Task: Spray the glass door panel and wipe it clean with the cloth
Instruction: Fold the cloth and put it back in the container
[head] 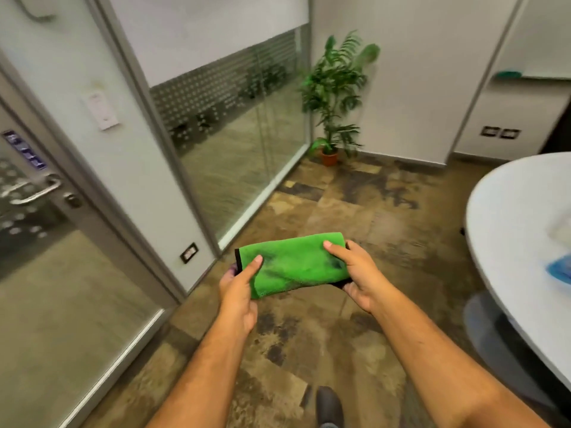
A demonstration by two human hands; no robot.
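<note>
A folded green cloth (293,264) with a black edge and dark smudges is stretched between both hands at waist height over the floor. My left hand (239,288) grips its left end, thumb on top. My right hand (355,276) grips its right end, thumb on top too. The glass door panel (46,288) stands at the left, with a metal handle (37,191) and a dotted frosted band. At the right edge, on the table, a blurred clear thing with a blue part (559,270) may be the spray bottle; I cannot tell.
A grey wall section (123,168) and a fixed glass wall (241,149) run back from the door. A potted plant (335,97) stands in the far corner. A round white table (509,230) fills the right side. My shoe (329,403) shows on the stone-patterned floor.
</note>
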